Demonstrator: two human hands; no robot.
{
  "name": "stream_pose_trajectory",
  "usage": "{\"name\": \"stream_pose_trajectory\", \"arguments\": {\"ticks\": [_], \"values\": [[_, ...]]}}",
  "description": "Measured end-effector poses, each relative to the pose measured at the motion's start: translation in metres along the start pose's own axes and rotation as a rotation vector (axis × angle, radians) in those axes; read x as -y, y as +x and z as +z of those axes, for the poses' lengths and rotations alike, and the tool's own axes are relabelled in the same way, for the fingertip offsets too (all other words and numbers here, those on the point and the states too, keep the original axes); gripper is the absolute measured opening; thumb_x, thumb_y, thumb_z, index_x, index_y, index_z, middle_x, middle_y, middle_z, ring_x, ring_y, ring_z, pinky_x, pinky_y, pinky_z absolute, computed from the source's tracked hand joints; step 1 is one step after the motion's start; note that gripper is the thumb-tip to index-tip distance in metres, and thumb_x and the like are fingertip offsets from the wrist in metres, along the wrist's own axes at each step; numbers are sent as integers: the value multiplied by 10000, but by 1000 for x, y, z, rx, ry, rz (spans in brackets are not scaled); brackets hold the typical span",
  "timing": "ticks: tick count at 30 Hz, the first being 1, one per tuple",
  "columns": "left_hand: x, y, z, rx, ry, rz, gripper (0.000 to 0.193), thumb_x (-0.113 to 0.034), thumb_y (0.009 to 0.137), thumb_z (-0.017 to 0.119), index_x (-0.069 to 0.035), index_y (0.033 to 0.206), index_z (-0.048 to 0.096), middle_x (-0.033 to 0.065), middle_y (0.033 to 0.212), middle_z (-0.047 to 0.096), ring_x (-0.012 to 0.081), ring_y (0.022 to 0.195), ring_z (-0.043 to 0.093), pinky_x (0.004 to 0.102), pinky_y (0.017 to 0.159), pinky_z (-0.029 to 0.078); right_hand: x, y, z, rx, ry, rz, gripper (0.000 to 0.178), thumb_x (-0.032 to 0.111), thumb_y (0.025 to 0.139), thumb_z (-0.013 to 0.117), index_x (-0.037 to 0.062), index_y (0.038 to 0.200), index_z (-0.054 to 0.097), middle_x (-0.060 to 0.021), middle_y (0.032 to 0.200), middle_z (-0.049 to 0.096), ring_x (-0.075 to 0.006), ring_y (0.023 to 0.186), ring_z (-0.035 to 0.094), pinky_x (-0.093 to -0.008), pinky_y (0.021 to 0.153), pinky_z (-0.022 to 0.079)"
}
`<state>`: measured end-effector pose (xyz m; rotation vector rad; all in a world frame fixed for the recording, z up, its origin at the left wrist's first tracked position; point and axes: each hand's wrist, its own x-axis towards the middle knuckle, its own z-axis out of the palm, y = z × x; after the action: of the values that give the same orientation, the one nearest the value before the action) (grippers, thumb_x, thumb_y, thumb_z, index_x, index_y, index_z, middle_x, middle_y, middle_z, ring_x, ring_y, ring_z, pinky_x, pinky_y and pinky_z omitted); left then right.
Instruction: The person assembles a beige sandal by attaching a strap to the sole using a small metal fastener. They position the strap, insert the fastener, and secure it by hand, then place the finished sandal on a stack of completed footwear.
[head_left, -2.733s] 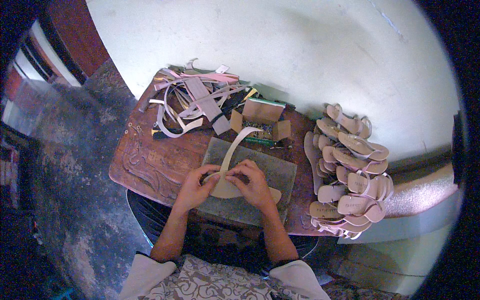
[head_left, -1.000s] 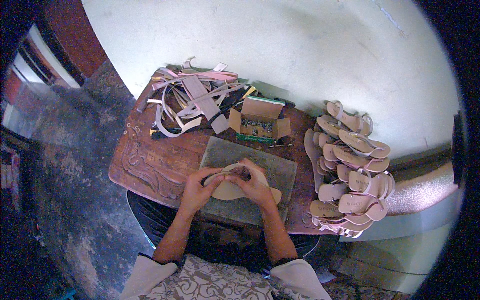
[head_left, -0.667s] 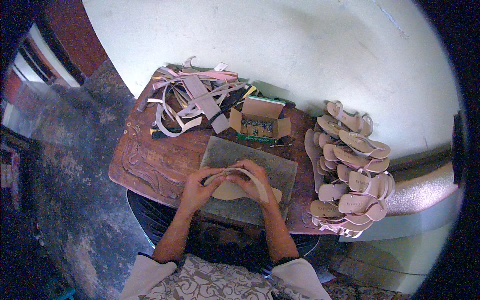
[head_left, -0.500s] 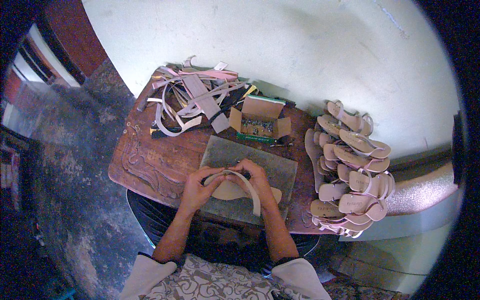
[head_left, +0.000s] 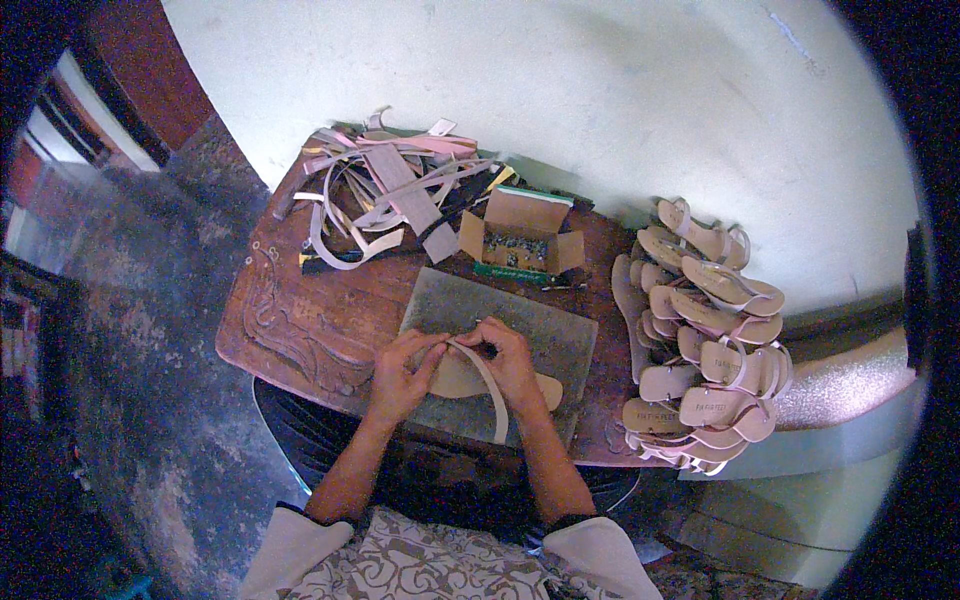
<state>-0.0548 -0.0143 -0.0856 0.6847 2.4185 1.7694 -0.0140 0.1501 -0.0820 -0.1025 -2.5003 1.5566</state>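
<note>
A beige sandal strap [head_left: 488, 385] curves down from between my hands, its free end hanging over a tan sandal sole [head_left: 458, 383]. My left hand [head_left: 406, 372] pinches the strap's upper end between thumb and fingertips. Close beside it, my right hand [head_left: 505, 362] is closed with thumb and fingers at the same stretch of strap. The fingers partly hide the exact grip. Beneath both hands, the sole lies flat on a grey rectangular board [head_left: 545, 325].
Loose straps [head_left: 385, 190] are heaped at the table's back left. An open cardboard box [head_left: 530, 210] of small metal pieces stands behind the board. Stacked sandals [head_left: 710, 355] crowd the right side. The carved wooden table [head_left: 300, 310] backs onto a pale wall [head_left: 600, 90].
The strap's bend has shifted: its top no longer loops over to my left thumb, and its hanging end has swung slightly left. My fingertips have come closer together.
</note>
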Motion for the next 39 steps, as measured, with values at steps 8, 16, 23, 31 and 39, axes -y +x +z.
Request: {"name": "stream_pose_trajectory", "arguments": {"ticks": [8,16,23,31,39], "values": [[5,1,3,-30,24,41,142,-49,801,611,-3,927,658,133,791,627,247,722,614,316,640,473,-9,1,6,-40,-32,-74,170,79,661,752,26,766,630,-51,728,582,-166,711,546,-270,640,434],[11,0,4,-37,35,33,135,-67,802,613,-6,915,658,135,785,625,257,718,619,320,641,476,-10,-1,9,-50,-50,-10,127,55,673,709,27,755,617,-73,740,569,-202,738,562,-295,676,446],[12,-1,4,-38,48,57,140,-83,810,610,-6,918,657,133,781,625,246,719,620,315,647,475,-13,1,12,-87,-65,-46,157,64,697,730,25,780,603,-57,728,564,-152,690,553,-269,634,445],[7,-2,-3,-16,-130,-169,179,-131,839,607,-6,964,638,99,908,654,173,843,618,289,745,477,30,7,-7,102,44,118,221,211,763,707,62,897,612,-61,833,625,-150,749,582,-284,682,471],[-1,1,-7,38,-189,-218,226,-153,853,601,-4,1022,601,86,944,643,146,872,594,284,765,474,18,15,-10,245,115,203,236,273,799,677,73,890,592,-32,813,604,-135,773,568,-291,699,458]]}}
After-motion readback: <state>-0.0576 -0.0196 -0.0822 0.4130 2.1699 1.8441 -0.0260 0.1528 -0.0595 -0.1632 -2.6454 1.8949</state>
